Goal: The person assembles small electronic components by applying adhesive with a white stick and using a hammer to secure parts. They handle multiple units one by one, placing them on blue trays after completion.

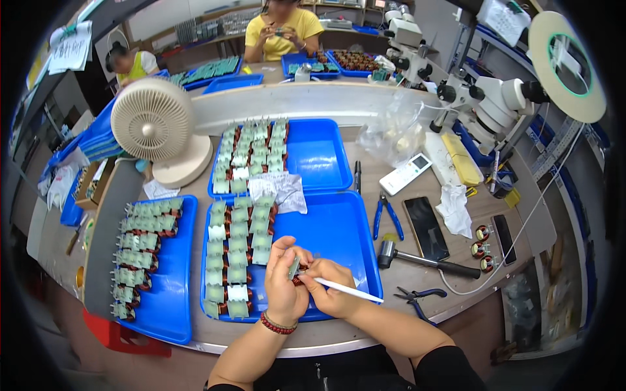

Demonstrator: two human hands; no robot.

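Observation:
Over the near blue tray (339,228), my left hand (283,290) is closed around a small copper-wound coil with a pale green plate (295,268). My right hand (334,298) pinches a slim white pen-like tool (354,290), with its fingers close against the coil; the tool's tip is hidden. Rows of similar green-plated coils (238,264) fill the left part of that tray. More of them stand in the far blue tray (319,150) and the left blue tray (163,280). A crumpled printed paper (283,189) lies across the two middle trays.
A beige fan (156,124) stands at the far left. Right of the trays lie blue-handled cutters (387,218), a hammer (430,262), dark-handled pliers (417,298), phones (426,228), a white remote (405,174) and several loose coils (481,249). A microscope (489,107) rises behind. People sit across the bench.

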